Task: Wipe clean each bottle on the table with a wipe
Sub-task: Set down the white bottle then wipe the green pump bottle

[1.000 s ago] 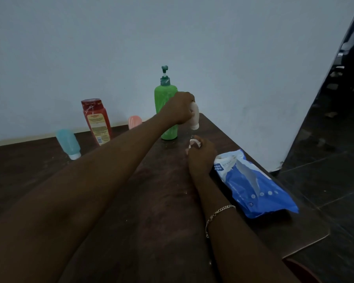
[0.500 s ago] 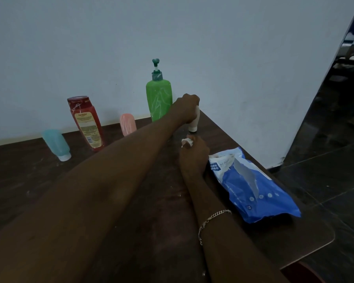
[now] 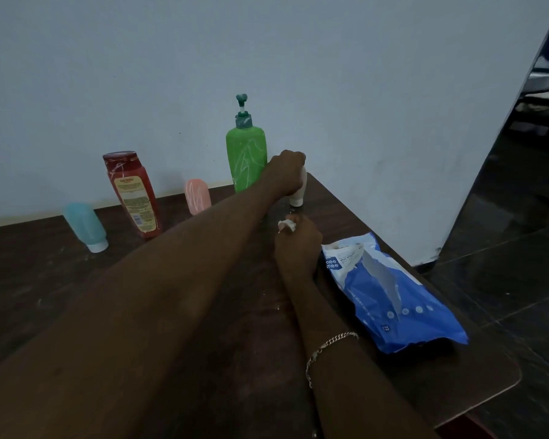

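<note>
Along the wall stand several bottles: a pale blue tube [image 3: 86,226], a red bottle [image 3: 132,193], a pink tube [image 3: 197,196] and a green pump bottle [image 3: 246,153]. My left hand [image 3: 284,172] reaches far across the table and grips a small white bottle [image 3: 298,194], which stands cap-down on the table just right of the green one. My right hand [image 3: 298,245] rests on the table in front of it and holds a crumpled white wipe [image 3: 286,225] in its fingers.
A blue pack of wet wipes [image 3: 390,293] lies on the dark wooden table [image 3: 45,296] to the right of my right arm. The table's right edge and rounded corner are close by, with a dark tiled floor [image 3: 504,280] beyond. The white wall backs the bottles.
The white bottle, held above the table a second ago, has come down onto the table beside the green bottle. My right hand with the wipe has barely moved.
</note>
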